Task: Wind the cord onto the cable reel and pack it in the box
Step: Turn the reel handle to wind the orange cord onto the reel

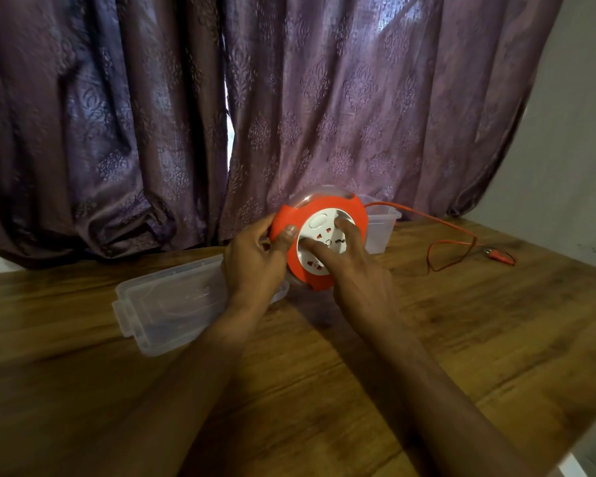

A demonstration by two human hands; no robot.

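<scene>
Holding: my left hand (pixel 255 259) grips the orange rim of the reel (pixel 319 239), thumb curled over its left edge, at the centre of the frame.
Turning hand: my right hand (pixel 355 266) lies on the white socket face; its fingers (pixel 327 247) look fairly straight and press there, grasping nothing that I can see.
Reel place: it stands tilted on edge, face toward me, lifted or resting just above the table (pixel 427 339); I cannot tell which.
Cord: the cord (pixel 458 232) leaves the reel's upper right, runs right, loops once and ends at the plug (pixel 501 258) at right of centre. Most of it seems unwound.
Box: the box (pixel 382 225) sits behind the reel, partly hidden, touching or just beside it.
Lid: the lid (pixel 166 304) lies flat at left of centre, under my left wrist.
Risk, snag: I judge the loop could tighten into a kink as I wind, since it crosses itself.
Risk, plug: drag could pull the plug along the table and whip it into the box.
Risk, slip: flat fingers on smooth plastic may skid, so the face stalls.
Risk, lid: my left arm could nudge it toward the near edge.
Count: one reel, one cord, one plug, one box, one lid, two hands.
</scene>
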